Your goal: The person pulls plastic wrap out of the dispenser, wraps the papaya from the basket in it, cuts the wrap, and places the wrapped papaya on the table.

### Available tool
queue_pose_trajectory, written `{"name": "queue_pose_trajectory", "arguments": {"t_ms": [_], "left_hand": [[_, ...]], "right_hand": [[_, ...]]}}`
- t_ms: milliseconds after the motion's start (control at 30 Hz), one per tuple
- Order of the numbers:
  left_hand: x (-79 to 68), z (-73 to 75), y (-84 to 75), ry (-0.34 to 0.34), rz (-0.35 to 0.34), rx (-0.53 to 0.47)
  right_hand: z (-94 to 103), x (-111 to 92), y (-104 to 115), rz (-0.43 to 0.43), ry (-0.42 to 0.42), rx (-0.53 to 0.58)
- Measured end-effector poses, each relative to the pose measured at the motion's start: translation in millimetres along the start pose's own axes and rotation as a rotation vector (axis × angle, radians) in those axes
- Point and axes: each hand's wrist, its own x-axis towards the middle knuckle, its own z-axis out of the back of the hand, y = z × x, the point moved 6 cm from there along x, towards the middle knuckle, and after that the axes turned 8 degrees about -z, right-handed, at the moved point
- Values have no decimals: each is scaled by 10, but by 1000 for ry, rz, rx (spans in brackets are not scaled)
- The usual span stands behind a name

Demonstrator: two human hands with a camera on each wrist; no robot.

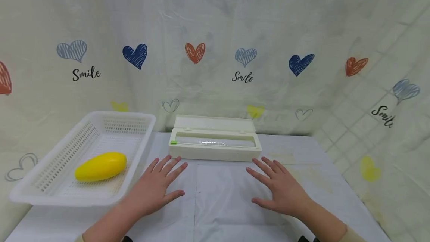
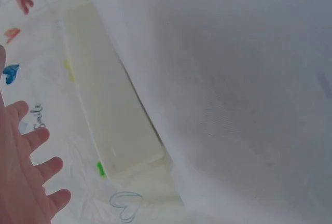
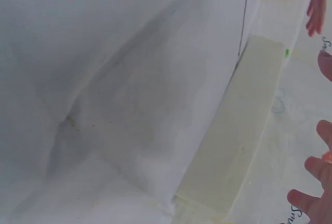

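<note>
At the far middle of the tabletop [image 1: 221,201] sits the pale box [image 1: 215,154], its lid [image 1: 215,123] already up along the far side, a shiny roll [image 1: 208,142] lying inside, a green tab [image 1: 173,142] at the left end. So the opening is done; no sheet hangs out over the near side, and going by that, any work with the roll looks not yet begun. Up come the hands: left hand [image 1: 156,188] near the box's left end, right hand [image 1: 283,188] near its right end, fingers spread on both, pinching nothing! Whether a fingertip brushes the box, I can't tell. Over on the left, a white basket [image 1: 74,200] holds one yellow fruit [image 1: 100,166], real or toy unclear, and neither hand is on it. Behind it all, a pale curtain [image 1: 215,18] printed with hearts [image 1: 195,53].
</note>
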Motion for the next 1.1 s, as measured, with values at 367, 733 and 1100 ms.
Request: {"name": "queue_pose_trajectory", "arguments": {"t_ms": [367,733,1100], "left_hand": [[202,252,109,86,36,-97],[448,446,280,124,75,-102],[592,324,475,164,109,-126]], "right_hand": [[65,263,-164,-106,94,155],[-14,459,-440,-216,244,323],[-153,692,-761,-322,292,339]]}}
